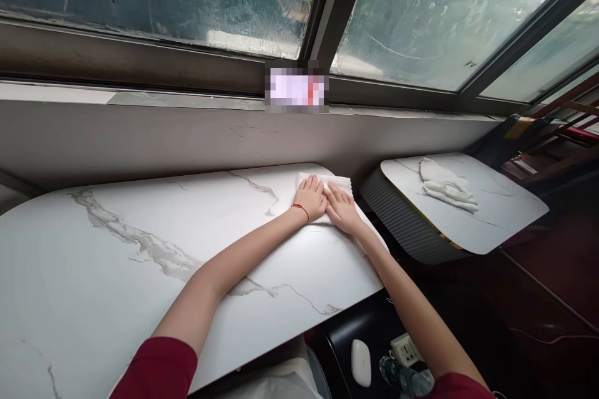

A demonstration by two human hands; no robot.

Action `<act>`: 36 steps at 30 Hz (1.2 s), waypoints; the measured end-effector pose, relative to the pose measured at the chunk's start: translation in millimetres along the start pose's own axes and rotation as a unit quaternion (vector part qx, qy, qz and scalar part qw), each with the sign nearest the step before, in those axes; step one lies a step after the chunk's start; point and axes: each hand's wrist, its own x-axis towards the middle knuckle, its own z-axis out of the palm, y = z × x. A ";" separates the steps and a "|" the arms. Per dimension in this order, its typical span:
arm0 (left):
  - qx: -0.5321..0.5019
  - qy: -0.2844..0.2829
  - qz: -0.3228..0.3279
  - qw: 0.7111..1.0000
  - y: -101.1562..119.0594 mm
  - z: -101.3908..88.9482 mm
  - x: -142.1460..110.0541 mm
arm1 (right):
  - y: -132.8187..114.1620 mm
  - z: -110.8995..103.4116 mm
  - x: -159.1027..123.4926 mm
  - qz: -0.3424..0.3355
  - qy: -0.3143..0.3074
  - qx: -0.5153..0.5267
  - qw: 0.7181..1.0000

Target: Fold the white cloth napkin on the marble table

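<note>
The left hand [312, 198] and right hand [344, 211] lie flat with fingers outstretched, close together, on a white scallop-edged cloth [345, 185] at the far right corner of the marble-patterned counter [135, 299].

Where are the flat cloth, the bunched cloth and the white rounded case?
Flat cloth [344, 182]: head view, its uncovered upper-right corner.
Bunched cloth [444, 183]: head view, the middle of its folds.
White rounded case [360, 363]: head view, the middle of its top.
</note>
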 end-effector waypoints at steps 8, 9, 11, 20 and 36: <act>-0.032 0.041 -0.053 0.997 -31.8 6.9 31.0 | 11.5 10.1 61.7 -0.004 -0.002 0.031 1.000; -0.037 0.047 -0.053 0.997 -35.9 8.7 32.2 | 12.6 11.2 67.1 -0.009 -0.001 0.039 0.999; -0.042 0.056 -0.050 0.996 -43.3 11.8 33.3 | 14.8 13.2 75.7 -0.018 0.007 0.053 0.998; -0.020 0.062 -0.054 0.996 -48.7 16.9 35.2 | 30.5 17.7 86.5 -0.061 0.015 0.103 0.993; 0.002 0.035 -0.048 0.998 -42.3 5.8 25.2 | 17.2 22.2 73.9 -0.055 0.063 0.059 0.995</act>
